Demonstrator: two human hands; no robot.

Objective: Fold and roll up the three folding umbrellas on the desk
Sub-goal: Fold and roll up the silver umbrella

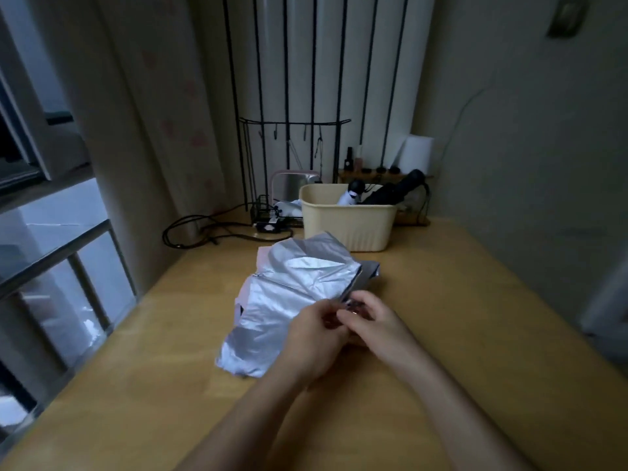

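No word, brand, number or sign can be read in this dim head view. A pale patch on the black adapter (268, 227) at the back of the counter (458, 317) is too blurred to make out, and the small bottles (353, 157) on the shelf behind are too small to tell. The silver umbrella (292, 294) shows no legible print.

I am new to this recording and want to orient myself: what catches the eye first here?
A crumpled silver umbrella lies in the middle of the wooden desk; the left hand and the right hand meet at its near edge, pinching it. Behind stands a cream basket with a black umbrella leaning in it.
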